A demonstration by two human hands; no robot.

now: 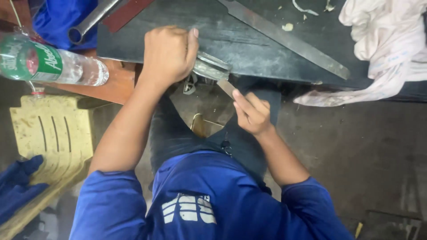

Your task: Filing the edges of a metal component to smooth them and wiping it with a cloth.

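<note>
Left hand fisted on a metal part at the table edge; right hand fingers pinch a file. Best kept flat, part steady.

The left hand is gripping a shiny, smooth metal piece; the right hand is pressing a dull flat metal file. The workbench top is looking matt black & scuffed, w/ a crumpled whitish cloth and a glossy clear plastic bottle.
</note>
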